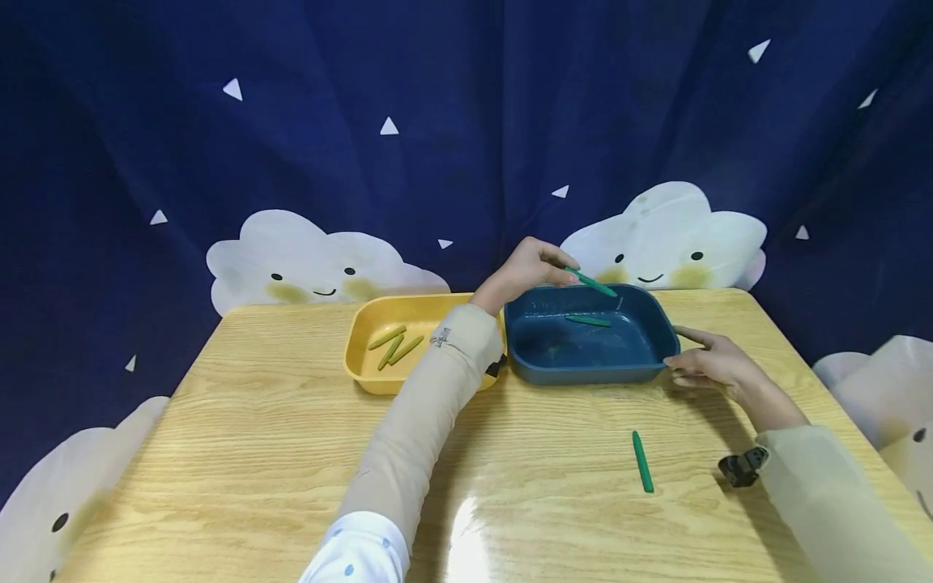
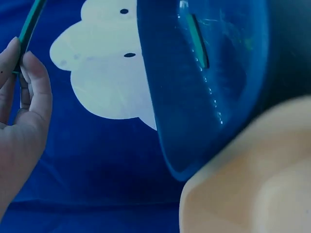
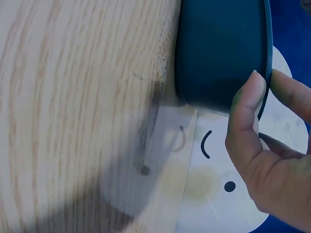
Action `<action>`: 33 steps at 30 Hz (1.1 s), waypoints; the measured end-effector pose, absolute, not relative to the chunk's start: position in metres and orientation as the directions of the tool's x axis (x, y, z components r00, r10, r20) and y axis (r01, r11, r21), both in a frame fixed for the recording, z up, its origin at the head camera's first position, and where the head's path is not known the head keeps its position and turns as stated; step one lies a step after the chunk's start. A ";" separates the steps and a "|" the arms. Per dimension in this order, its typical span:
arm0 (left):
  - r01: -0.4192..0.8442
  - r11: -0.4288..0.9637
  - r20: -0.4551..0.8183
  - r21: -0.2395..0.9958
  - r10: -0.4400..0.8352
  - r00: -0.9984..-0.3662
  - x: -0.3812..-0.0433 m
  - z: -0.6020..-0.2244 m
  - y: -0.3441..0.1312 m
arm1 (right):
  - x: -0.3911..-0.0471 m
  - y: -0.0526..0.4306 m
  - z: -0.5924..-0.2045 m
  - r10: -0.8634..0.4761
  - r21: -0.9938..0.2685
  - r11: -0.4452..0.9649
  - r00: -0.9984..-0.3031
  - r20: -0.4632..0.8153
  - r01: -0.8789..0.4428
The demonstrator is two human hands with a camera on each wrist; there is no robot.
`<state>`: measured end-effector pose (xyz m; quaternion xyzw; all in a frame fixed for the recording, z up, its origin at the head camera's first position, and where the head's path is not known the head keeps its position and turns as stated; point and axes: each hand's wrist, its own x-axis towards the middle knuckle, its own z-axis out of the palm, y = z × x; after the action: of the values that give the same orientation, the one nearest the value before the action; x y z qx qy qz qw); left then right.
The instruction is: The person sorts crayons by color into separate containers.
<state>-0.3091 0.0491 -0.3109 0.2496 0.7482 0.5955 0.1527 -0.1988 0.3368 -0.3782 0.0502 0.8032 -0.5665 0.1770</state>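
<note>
Over the back of the blue bin [image 1: 583, 376], my left hand [image 1: 534, 263] pinches a green crayon [image 1: 596, 284] near one end. The crayon's other end points right and down. In the left wrist view the same crayon [image 2: 30, 24] sits between thumb and fingertips. A second green crayon [image 1: 589, 321] lies inside the blue bin. My right hand [image 1: 710, 363] grips the bin's right end, thumb and fingers at the rim; in the right wrist view the thumb [image 3: 248, 104] overlaps the bin's wall. Another green crayon [image 1: 642, 461] lies on the table in front of the bin.
Left of the blue bin stands a yellow bin [image 1: 352, 364] with several olive-yellow crayons [image 1: 405, 350] in it, partly hidden by my left forearm. Both bins stand near the back edge of the wooden table [image 1: 277, 453]. A dark blue curtain [image 1: 452, 146] with clouds hangs behind.
</note>
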 end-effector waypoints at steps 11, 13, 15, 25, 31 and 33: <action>-0.033 0.022 -0.040 0.999 0.547 -0.836 -0.332 -0.321 0.070 | -0.197 0.336 -0.378 -0.115 -0.895 0.340 -0.932 -0.344 0.288; -0.044 0.018 -0.047 0.999 0.544 -0.838 -0.336 -0.324 0.074 | -0.196 0.337 -0.377 -0.114 -0.896 0.340 -0.933 -0.340 0.285; -0.063 0.018 -0.063 0.998 0.529 -0.846 -0.341 -0.326 0.077 | -0.196 0.337 -0.377 -0.118 -0.900 0.338 -0.936 -0.332 0.276; -0.180 0.098 -0.205 0.979 0.466 -0.861 -0.354 -0.343 0.085 | -0.197 0.336 -0.379 -0.136 -0.911 0.323 -0.940 -0.313 0.257; -0.311 0.188 -0.363 0.932 0.447 -0.818 -0.357 -0.355 0.086 | -0.198 0.339 -0.380 -0.139 -0.917 0.314 -0.943 -0.301 0.246; -0.324 0.231 -0.397 0.917 0.462 -0.793 -0.357 -0.357 0.088 | -0.199 0.340 -0.381 -0.149 -0.925 0.293 -0.944 -0.295 0.243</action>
<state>-0.3574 0.0879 -0.3567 0.0482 0.7172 0.6181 0.3182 -0.1986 0.3403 -0.3812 0.0299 0.7871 -0.5937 0.1648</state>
